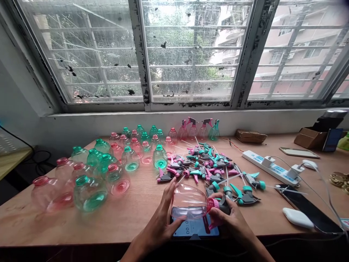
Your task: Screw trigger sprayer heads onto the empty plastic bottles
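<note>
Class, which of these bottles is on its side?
The pink bottle held sideways, its body in the left hand, its spray head in the right hand; the other bottles stand upright.

Glossy plastic on a smooth, wood-like surface [131, 216]
Clear plastic in held bottle [191, 196] near front edge; opaque plastic in spray heads [217, 172]; creased, papery packet [251, 137] near back edge.

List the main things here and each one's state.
Held bottle, on its side
Its spray head, at the neck
Left bottles, upright, topless
Four back bottles, upright, spray heads on
Loose spray heads, piled
Near phone, screen lit
Black phone, screen dark
Power strip, two plugs in
</note>
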